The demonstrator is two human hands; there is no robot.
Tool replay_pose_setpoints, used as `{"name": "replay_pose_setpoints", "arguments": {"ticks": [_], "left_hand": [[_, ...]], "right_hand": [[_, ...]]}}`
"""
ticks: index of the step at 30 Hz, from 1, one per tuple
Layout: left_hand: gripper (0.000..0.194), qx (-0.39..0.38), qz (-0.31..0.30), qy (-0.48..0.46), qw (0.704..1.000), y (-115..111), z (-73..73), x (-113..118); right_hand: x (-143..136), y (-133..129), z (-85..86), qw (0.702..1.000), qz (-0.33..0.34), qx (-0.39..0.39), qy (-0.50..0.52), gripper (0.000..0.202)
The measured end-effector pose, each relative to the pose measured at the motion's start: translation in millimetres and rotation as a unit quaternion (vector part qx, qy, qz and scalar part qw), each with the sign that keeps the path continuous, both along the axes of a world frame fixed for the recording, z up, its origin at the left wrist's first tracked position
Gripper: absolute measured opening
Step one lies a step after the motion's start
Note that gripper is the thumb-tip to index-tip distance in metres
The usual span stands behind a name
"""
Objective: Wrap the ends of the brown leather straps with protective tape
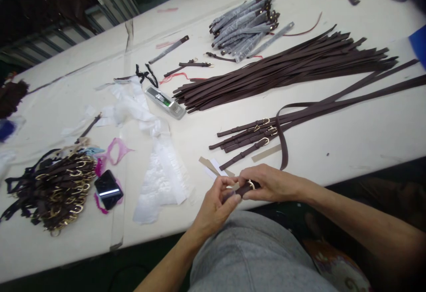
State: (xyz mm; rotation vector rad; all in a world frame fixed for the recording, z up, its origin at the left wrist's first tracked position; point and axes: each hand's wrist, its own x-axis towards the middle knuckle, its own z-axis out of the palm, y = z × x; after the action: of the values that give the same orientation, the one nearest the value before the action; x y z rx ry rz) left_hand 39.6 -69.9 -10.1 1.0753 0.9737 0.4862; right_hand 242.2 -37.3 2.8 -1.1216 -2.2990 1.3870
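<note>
Between my two hands, just past the table's front edge, is a short dark brown strap point(244, 189) with a gold buckle point(252, 185). My left hand point(215, 203) pinches its left end. Closed around the buckle end is my right hand point(269, 183); part of the strap is hidden by the fingers. Just beyond my hands lie several buckled straps point(244, 149), side by side with gold buckles to the right. One long brown strap point(283, 145) curls over them. Beige and white strips point(213, 166) rest on the table near my left hand.
A big bundle of long brown straps point(266, 76) spans the table behind. Plastic-wrapped straps point(242, 28) are heaped farther back. A grey box-like device point(165, 102), crumpled white sheeting point(158, 172), a phone point(108, 189) and a pile of buckled straps point(60, 183) lie leftward.
</note>
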Motion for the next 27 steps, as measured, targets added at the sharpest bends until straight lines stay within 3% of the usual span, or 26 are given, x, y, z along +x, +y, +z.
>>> {"name": "replay_pose_setpoints", "arguments": {"ticks": [3,5,10,15,18,22,27], "left_hand": [[0.067,0.026,-0.068,0.047,0.996,0.1,-2.5,-4.1],[0.076,0.068,-0.087,0.086,0.99,0.9,-5.0,-5.9],[0.032,0.112,-0.128,0.172,0.97,-0.1,-11.7,-5.0],[0.02,0.087,-0.141,0.206,0.964,-5.1,-18.3,-7.6],[0.02,0.103,-0.136,0.26,0.951,-4.6,-20.5,-9.8],[0.018,0.117,-0.137,0.267,0.947,-2.8,-22.4,-4.1],[0.036,0.118,-0.12,0.271,0.948,-1.4,-19.2,-1.1]], "right_hand": [[-1.8,-1.7,-2.3,1.0,-0.021,-0.019,0.009,0.008],[-4.3,-4.1,-3.8,0.999,-0.033,-0.034,0.006,0.008],[-13.4,-12.1,-10.9,0.999,-0.032,-0.027,0.0,0.012],[-3.5,-9.1,-15.1,0.999,0.021,-0.01,-0.045,0.031],[7.0,-2.2,-13.0,0.995,0.032,-0.008,-0.095,0.027],[-3.5,2.3,-9.2,0.995,0.098,-0.024,-0.024,0.018],[-19.0,3.7,-12.9,0.994,0.094,-0.014,-0.049,0.016]]}}
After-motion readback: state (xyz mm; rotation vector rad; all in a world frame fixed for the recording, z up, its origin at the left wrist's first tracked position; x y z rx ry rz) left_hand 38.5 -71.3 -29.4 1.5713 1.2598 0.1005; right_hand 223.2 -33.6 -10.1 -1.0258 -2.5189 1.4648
